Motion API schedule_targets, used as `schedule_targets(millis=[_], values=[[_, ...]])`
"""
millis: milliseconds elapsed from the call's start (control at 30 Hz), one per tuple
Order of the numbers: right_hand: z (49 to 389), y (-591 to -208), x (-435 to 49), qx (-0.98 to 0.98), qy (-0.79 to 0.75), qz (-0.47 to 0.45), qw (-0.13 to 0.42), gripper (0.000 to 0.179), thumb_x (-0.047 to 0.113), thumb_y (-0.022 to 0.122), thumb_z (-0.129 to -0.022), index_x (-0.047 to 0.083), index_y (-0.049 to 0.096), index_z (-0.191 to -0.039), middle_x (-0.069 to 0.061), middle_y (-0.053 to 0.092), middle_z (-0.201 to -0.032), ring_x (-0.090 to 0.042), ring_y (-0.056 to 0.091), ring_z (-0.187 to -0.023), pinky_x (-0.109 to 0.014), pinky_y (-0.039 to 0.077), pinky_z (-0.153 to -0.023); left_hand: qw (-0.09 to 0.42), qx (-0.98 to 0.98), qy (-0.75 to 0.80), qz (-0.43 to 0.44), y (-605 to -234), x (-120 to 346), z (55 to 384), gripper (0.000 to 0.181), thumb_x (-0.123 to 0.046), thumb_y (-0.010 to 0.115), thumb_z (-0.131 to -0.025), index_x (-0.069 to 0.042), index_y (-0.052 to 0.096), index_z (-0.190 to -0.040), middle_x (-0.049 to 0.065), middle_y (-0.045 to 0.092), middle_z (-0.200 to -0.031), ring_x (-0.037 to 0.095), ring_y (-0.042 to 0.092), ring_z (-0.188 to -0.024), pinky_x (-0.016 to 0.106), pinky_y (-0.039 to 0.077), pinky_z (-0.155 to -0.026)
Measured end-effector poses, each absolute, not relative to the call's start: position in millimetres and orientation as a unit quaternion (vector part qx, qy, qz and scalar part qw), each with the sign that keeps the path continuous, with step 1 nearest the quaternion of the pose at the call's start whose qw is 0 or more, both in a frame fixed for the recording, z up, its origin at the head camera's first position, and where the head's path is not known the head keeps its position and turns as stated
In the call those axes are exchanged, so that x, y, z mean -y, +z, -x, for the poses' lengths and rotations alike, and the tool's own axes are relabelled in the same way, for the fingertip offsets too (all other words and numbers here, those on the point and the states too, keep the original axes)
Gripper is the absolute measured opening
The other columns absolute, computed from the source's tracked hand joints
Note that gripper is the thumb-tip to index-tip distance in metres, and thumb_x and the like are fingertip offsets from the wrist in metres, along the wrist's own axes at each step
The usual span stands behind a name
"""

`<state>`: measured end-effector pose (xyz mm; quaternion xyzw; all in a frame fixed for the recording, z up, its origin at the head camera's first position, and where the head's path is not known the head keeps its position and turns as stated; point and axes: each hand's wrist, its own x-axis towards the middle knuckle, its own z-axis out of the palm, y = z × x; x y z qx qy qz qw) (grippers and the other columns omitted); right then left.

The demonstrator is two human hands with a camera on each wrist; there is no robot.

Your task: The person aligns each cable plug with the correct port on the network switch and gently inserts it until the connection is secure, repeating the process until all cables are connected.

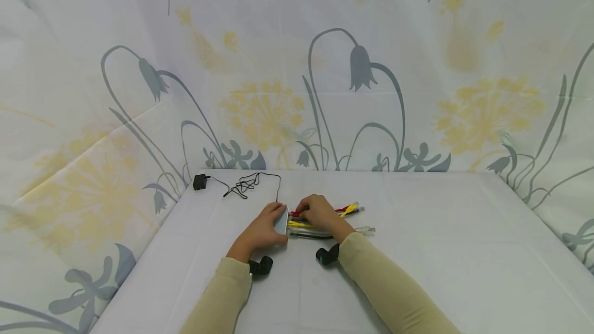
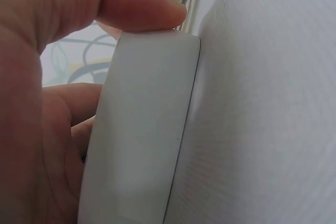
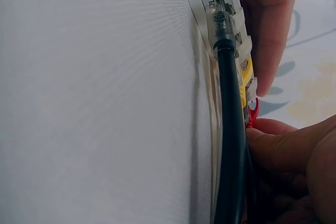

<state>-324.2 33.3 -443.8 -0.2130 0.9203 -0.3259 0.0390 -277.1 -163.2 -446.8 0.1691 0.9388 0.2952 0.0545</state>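
Note:
My left hand point(image 1: 261, 230) grips a small white network switch point(image 1: 281, 222), thumb over the near end and fingers at the far end. In the left wrist view, the thumb presses on the end of the white casing point(image 2: 142, 124). At the switch's right side, my right hand point(image 1: 321, 214) pinches a red network cable point(image 3: 253, 113) close to its plug. A black network cable point(image 3: 229, 103) with a clear plug sits in the nearest port. Between the black and red cables, a yellow network cable point(image 1: 300, 224) and a whitish one point(image 1: 308, 230) run out from the ports.
A black power adapter point(image 1: 199, 182) lies at the table's back left. Its thin, loosely bunched cord point(image 1: 246, 183) leads to the switch's far end. Loose cable ends, with a clear plug point(image 1: 366, 231) among them, lie right of my right hand. A floral cloth point(image 1: 287, 66) hangs behind the white table.

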Motion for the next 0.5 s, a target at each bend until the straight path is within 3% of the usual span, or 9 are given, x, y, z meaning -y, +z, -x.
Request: schedule_targets(millis=[500], values=[[326.1, -444.0, -31.7, -0.923, -0.318, 0.213, 0.04, 0.013, 0.008, 0.065, -0.088, 0.013, 0.076, -0.093, 0.001, 0.072, -0.089, -0.014, 0.063, -0.086, -0.036, 0.051, -0.082, 0.052, -0.94, 0.291, -0.173, -445.4, 163.1, 277.0, 0.089, -0.024, 0.071, -0.067, -0.009, 0.039, -0.149, 0.009, 0.034, -0.154, 0.028, 0.032, -0.144, 0.047, 0.036, -0.111]])
